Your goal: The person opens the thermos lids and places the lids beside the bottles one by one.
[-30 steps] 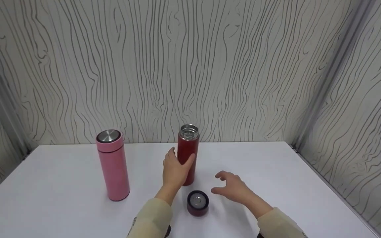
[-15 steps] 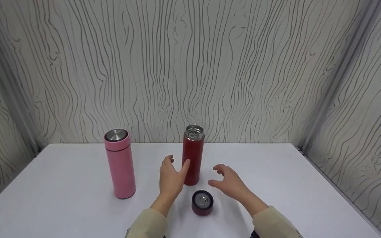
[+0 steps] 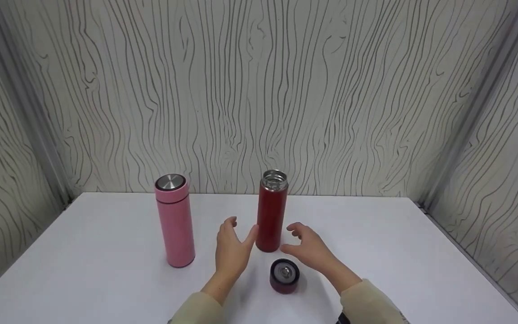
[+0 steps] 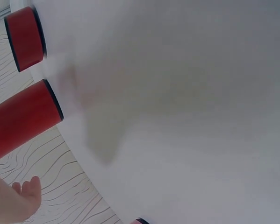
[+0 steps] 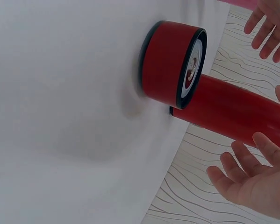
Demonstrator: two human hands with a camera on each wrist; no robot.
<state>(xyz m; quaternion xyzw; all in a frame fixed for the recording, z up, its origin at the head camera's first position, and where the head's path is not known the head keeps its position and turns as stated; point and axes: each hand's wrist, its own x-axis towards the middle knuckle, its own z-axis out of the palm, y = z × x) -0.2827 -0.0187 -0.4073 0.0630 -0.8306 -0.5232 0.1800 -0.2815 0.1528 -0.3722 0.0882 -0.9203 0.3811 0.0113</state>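
A red vacuum flask [image 3: 271, 218] stands upright on the white table, its steel mouth uncovered. Its dark red lid [image 3: 284, 276] rests on the table in front of it, inner side up. Just left of the flask is my left hand [image 3: 233, 252], fingers spread and holding nothing; its thumb tip comes right up to the flask's side in the head view. My right hand [image 3: 311, 249] hovers to the right, between flask and lid, with fingers loosely bent and no object in them. The right wrist view shows the lid [image 5: 170, 65] in front of the flask [image 5: 233, 107].
A pink vacuum flask [image 3: 176, 225] with its lid on stands upright to the left of my left hand. Behind the white table [image 3: 106, 252] rises a wood-grain patterned wall [image 3: 223, 90], with side walls at left and right.
My left hand has let go of the red flask and drawn back to its left. The right hand has shifted slightly toward the flask. The whole head view has drifted, moving the bottles rightward in it.
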